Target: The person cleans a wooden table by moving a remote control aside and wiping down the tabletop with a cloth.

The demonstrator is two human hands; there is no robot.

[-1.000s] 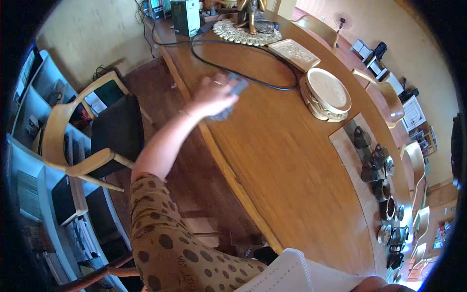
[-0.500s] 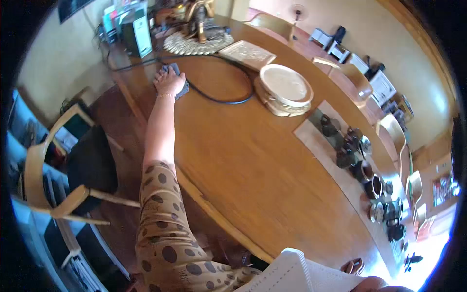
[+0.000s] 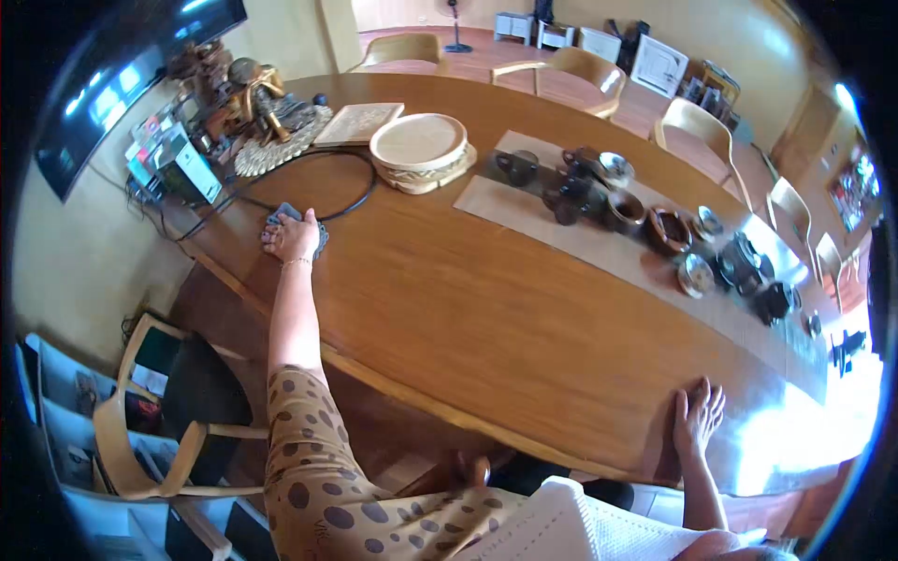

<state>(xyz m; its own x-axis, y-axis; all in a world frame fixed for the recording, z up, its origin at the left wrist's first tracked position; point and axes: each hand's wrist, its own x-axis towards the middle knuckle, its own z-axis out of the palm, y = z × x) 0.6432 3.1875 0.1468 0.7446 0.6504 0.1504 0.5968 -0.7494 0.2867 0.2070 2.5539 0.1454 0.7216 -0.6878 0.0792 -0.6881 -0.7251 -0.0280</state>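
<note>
My left hand (image 3: 297, 239), at the end of a spotted sleeve, presses a crumpled blue-grey cloth (image 3: 321, 245) onto the wooden table (image 3: 449, 290) near its left edge. The fingers curl over the cloth. A black cable (image 3: 360, 204) loops across the tabletop just beyond this hand. At the lower right, my right hand (image 3: 700, 417) lies on the table near its front edge, fingers apart and holding nothing.
A round wooden tray (image 3: 418, 140) tops a stack beside a carved board (image 3: 360, 124). Dark pots and bowls (image 3: 625, 210) stand on a runner (image 3: 533, 229) at right. A figurine (image 3: 260, 93) and a box (image 3: 187, 166) stand at left. Chairs (image 3: 173, 411) surround the table.
The view has swung, so the table things appear farther left, and my right hand is now fully visible on the table. My left hand still presses the cloth near the cable.
</note>
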